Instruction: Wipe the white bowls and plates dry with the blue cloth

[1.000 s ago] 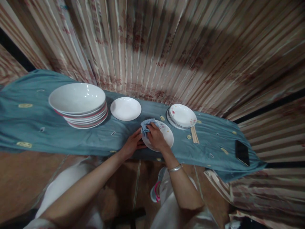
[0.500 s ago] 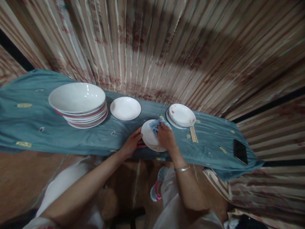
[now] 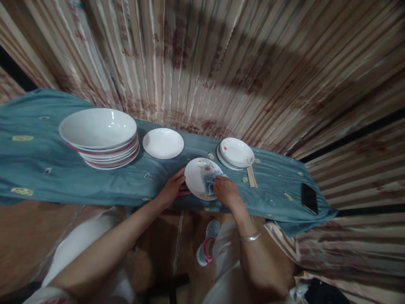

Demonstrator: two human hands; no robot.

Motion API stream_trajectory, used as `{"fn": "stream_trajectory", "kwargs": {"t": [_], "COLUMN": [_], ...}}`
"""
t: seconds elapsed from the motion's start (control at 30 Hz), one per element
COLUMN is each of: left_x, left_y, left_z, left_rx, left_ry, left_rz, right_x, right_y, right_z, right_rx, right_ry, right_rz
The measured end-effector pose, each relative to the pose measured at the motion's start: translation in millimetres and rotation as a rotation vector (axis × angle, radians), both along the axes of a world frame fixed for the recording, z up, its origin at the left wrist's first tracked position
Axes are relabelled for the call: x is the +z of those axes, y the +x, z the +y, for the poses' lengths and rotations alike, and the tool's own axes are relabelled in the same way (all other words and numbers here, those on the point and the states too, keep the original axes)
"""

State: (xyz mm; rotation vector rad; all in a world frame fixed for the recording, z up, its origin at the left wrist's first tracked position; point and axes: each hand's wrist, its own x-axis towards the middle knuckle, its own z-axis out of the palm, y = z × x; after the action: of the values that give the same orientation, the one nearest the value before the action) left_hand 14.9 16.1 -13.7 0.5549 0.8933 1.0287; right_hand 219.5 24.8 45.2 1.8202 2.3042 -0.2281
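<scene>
A white plate with a floral pattern (image 3: 194,179) sits near the table's front edge, directly before me. Its left rim is gripped by my left hand (image 3: 172,188), fingers along the edge and partly beneath it. My right hand (image 3: 227,191) is closed on a blue cloth (image 3: 209,182), which presses on the right part of the plate's upper face. Just behind the right hand stands a stack of floral plates (image 3: 237,153). A plain white plate (image 3: 163,143) lies behind and left of the held one.
At the left, a large white bowl (image 3: 98,126) tops a stack of red-rimmed dishes (image 3: 110,159). Chopsticks (image 3: 252,176) lie by the floral stack. A black phone (image 3: 309,198) rests at the right on the teal tablecloth (image 3: 275,185). Pleated curtains (image 3: 202,63) hang behind.
My right hand has moved the cloth from the plate's upper part toward its lower right, uncovering the flowers near the far rim. My left hand keeps its hold. The view has shifted slightly.
</scene>
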Motion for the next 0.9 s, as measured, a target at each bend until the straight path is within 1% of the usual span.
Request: {"fn": "stream_trajectory", "kwargs": {"t": [0.1,0.2,0.27,0.4,0.57,0.63,0.7,0.9], "left_x": [-1.2,-3.1,-4.0,-4.0,-2.0,-1.7,-2.2,-6.9], "left_y": [0.2,0.3,0.3,0.7,1.7,1.8,1.6,0.8], "left_z": [0.4,0.8,1.1,1.3,0.9,0.7,0.6,1.9], "left_rx": [0.0,0.001,0.0,-0.006,0.001,0.004,0.015,0.046], "left_ry": [0.008,0.01,0.013,0.028,0.038,0.045,0.054,0.129], "left_rz": [-0.01,-0.001,-0.004,-0.017,0.023,0.044,0.057,0.093], "right_x": [6.6,10.0,11.4,12.5,8.5,6.1,3.8,-4.6], "right_y": [-0.5,-0.5,-0.2,-0.7,-6.7,-12.0,-19.0,-42.9], "right_z": [-7.1,-12.8,-14.8,-15.3,-14.6,-14.7,-15.1,-14.6], "right_rx": [0.01,0.091,0.134,0.169,0.202,0.224,0.241,0.195], "right_ry": [-0.048,-0.093,-0.117,-0.168,-0.235,-0.233,-0.201,-0.074], "right_rz": [0.001,0.055,0.112,0.239,0.448,0.525,0.564,0.559]}}
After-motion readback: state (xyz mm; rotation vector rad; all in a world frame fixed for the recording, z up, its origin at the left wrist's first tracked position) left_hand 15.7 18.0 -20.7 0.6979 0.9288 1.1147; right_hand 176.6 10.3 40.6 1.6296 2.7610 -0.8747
